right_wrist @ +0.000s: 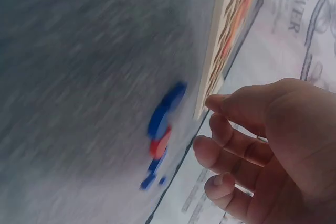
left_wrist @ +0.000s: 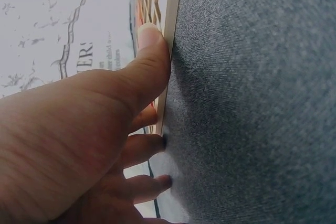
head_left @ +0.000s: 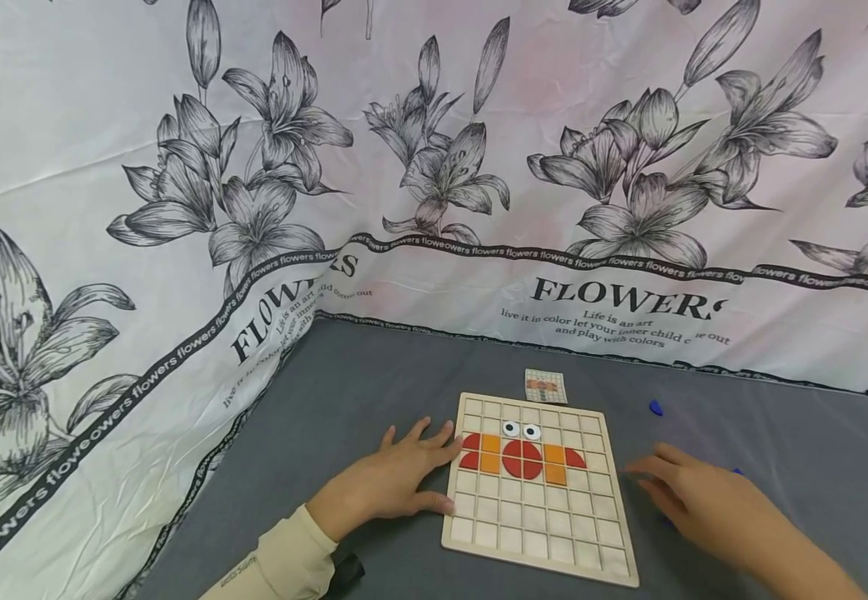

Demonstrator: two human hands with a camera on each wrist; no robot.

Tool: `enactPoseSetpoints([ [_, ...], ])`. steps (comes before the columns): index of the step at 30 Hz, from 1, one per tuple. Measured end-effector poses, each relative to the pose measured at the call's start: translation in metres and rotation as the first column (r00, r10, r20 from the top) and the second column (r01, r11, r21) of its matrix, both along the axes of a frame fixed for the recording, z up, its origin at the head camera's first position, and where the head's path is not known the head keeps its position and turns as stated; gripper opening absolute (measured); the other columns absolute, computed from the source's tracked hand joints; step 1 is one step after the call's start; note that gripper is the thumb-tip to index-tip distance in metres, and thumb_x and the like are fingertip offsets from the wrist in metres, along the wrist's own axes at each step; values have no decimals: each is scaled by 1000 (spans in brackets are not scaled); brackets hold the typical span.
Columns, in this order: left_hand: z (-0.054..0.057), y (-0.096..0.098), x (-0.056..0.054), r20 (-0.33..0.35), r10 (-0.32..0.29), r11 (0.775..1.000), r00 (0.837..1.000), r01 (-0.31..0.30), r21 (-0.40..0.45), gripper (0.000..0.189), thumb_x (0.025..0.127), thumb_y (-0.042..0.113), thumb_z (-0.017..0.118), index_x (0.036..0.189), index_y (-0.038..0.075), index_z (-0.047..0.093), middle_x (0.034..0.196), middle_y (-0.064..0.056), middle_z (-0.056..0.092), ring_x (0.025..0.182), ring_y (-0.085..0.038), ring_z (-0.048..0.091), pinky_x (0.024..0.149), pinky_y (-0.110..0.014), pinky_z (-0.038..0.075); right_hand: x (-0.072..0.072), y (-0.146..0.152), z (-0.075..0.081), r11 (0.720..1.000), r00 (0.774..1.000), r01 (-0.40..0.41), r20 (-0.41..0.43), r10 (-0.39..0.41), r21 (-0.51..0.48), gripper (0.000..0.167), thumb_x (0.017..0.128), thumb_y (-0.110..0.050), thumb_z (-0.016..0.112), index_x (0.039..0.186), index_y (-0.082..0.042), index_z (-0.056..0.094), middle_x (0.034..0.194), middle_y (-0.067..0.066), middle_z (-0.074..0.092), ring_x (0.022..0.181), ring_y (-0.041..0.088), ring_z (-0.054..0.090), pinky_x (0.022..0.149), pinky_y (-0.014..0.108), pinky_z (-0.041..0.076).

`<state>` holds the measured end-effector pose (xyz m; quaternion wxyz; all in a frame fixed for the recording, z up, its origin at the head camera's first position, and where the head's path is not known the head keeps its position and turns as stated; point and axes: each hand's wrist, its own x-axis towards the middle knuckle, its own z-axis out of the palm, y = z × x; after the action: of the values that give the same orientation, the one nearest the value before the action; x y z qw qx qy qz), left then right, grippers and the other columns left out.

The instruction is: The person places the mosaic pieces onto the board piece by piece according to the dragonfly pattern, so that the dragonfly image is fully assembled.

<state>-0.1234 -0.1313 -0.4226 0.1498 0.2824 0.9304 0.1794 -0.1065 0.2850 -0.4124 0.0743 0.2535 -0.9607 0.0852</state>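
A wooden grid board [head_left: 524, 542] lies on the table with red quarter-round pieces [head_left: 521, 458], orange squares [head_left: 489, 454] and two round eye pieces [head_left: 531, 432] in its cells. My left hand [head_left: 396, 479] rests at the board's left edge with fingers spread; in the left wrist view the thumb [left_wrist: 149, 40] lies on the rim. My right hand [head_left: 711, 500] hovers just off the board's right edge, its fingers loosely bent with nothing seen between them. In the right wrist view, blurred blue pieces [right_wrist: 167, 109] and a red piece [right_wrist: 160, 142] lie on the table near that hand.
A small pattern card [head_left: 546, 386] lies behind the board. One blue piece [head_left: 655, 407] sits to the right at the back, and another [head_left: 737, 472] shows partly behind my right hand. Flower-printed cloth [head_left: 441, 283] borders the grey table [head_left: 373, 375] at the back and left.
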Motion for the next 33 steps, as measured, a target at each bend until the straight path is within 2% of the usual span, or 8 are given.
enactPoseSetpoints([
  [8, 2, -1, 2, 6, -2, 1000, 1000, 2, 6, 86, 95, 56, 71, 167, 23, 37, 174, -6, 26, 162, -39, 15, 121, -75, 17, 3, 34, -7, 1000, 994, -18, -106, 20, 21, 27, 86, -11, 88, 102, -31, 78, 91, -25, 53, 68, -11, 39, 52, 23, 37],
  [12, 3, -2, 3, 9, 1, 1000, 1000, -1, 10, 86, 95, 55, 73, 167, 23, 37, 174, -7, 27, 162, -39, 14, 120, -75, 17, 5, 43, -10, 997, 999, 46, -29, -44, 63, 20, 89, -20, 87, 100, -32, 77, 91, -23, 51, 68, -9, 40, 53, 25, 39],
  [14, 2, -3, 3, 9, 2, 1000, 1000, -2, 11, 86, 95, 54, 73, 167, 23, 37, 174, -7, 27, 162, -40, 14, 120, -75, 17, 6, 45, -11, 993, 996, 83, 36, -86, 84, 16, 92, -23, 85, 101, -33, 76, 91, -22, 51, 68, -8, 42, 53, 26, 40],
  [16, 1, -3, 2, 7, 4, 1000, 1000, -4, 11, 86, 95, 54, 73, 167, 23, 38, 174, -7, 27, 162, -40, 15, 120, -76, 17, 7, 46, -11, 990, 991, 110, 68, -116, 90, 15, 93, -26, 84, 102, -34, 76, 91, -22, 51, 69, -8, 44, 54, 27, 42],
  [22, -2, -2, 1, 4, 13, 1000, 1000, -13, 1, 87, 94, 57, 72, 167, 25, 37, 174, -5, 26, 162, -38, 14, 121, -75, 16, 8, 47, -11, 986, 987, 138, 67, -145, 90, 17, 90, -27, 86, 99, -36, 75, 90, -23, 52, 71, -9, 46, 54, 28, 44],
  [29, -1, 0, -1, 2, 12, 1000, 1000, -12, 0, 87, 95, 56, 72, 167, 25, 35, 174, -5, 25, 163, -38, 13, 121, -75, 16, 9, 52, -10, 983, 984, 162, 63, -168, 90, 23, 85, -23, 90, 100, -34, 75, 93, -20, 58, 75, -3, 55, 57, 33, 49],
  [33, -1, 1, -1, 5, 6, 1000, 1000, -6, -3, 87, 95, 57, 72, 168, 25, 35, 174, -5, 25, 162, -38, 13, 121, -75, 16, 11, 56, -10, 978, 979, 181, 78, -190, 108, 26, 85, -23, 90, 102, -35, 75, 94, -21, 58, 74, -5, 51, 59, 32, 48],
])
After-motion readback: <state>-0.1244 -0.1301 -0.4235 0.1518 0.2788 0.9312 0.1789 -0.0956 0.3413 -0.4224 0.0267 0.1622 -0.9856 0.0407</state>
